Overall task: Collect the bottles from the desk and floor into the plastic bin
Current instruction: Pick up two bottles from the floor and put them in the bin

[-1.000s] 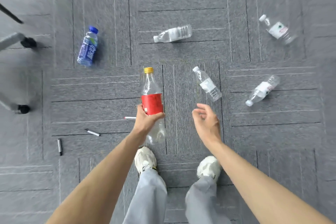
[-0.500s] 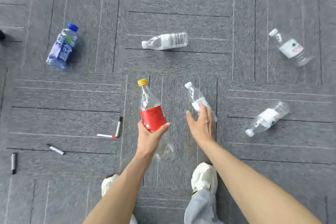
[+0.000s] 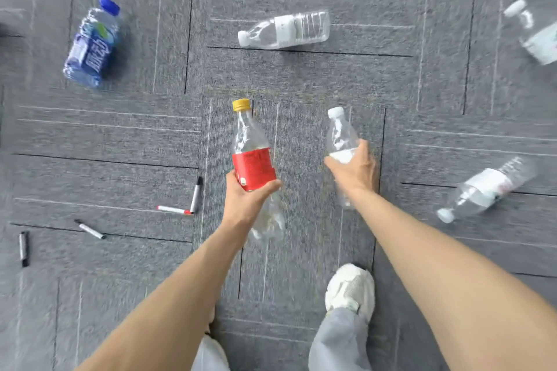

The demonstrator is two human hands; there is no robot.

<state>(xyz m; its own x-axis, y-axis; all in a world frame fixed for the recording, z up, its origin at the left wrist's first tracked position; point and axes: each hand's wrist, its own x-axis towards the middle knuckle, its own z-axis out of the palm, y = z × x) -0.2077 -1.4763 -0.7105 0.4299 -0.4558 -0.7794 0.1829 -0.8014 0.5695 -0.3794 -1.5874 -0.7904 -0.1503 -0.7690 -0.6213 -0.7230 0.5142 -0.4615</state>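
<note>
**Two bottles in hand, four more lying on the carpet**

Lower centre, nearest: my white shoe on the grey carpet, trouser legs at the bottom edge. Both forearms run up the frame from there.

Centre: left hand, fingers and thumb wrapped round the lower part of the red-label bottle. Yellow cap points up the frame, clear base hangs below my palm.

Just right of it: right hand, fingers curled round the waist of the small clear bottle. White cap is up and the base shows past my wrist. I cannot tell whether it has left the carpet.

Step in hand, as I judge it: securing this second bottle.
- Grip on the label band, not the thin shoulder, which will likely buckle.
- Lift straight up.
- Keep the two bottles apart so they don't knock.

Left of centre: black marker and red-tipped marker meet at one end. Two more pens lie further left. Not my concern.

Farther out, all on their sides and well apart:
- right-hand bottle, middle right
- top bottle, upper centre
- blue bottle, upper left
- edge bottle, upper right, cut by the frame

Bin and desk are not in view. Both hands are full, so I'd empty them at the bin before the rest.
</note>
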